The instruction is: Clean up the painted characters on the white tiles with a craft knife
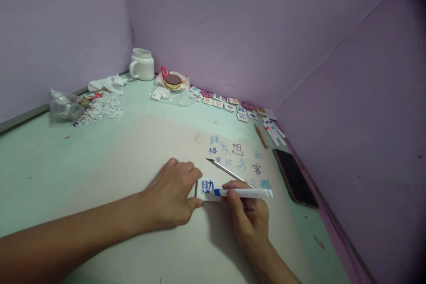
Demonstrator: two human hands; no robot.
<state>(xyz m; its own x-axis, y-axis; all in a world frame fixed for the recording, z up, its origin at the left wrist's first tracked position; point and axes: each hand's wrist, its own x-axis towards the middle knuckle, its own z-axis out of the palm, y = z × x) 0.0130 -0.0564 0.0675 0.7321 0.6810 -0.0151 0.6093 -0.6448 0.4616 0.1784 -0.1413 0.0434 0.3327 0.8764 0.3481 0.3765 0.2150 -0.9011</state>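
Note:
A small white square piece (213, 198) bearing a blue handwritten character lies on the pale sheet (140, 142). My left hand (176, 195) grips its left edge between thumb and forefinger. My right hand (248, 213) is closed on a white marker (251, 193) with a blue tip end. That tip touches or hovers just over the character; I cannot tell which. A silver craft knife (228, 170) runs out from behind my right fingers, its pointed end to the upper left; whether it is held or lying there is unclear. Several coloured handwritten characters (237, 147) cover the sheet beyond.
A dark phone (294, 178) and several markers (273, 132) lie to the right, near a brown wooden stick (261, 136). Lettered tiles (229, 107) line the wall. At the back left are a white mug (142, 64), paper scraps (103, 108) and a plastic bag (66, 105).

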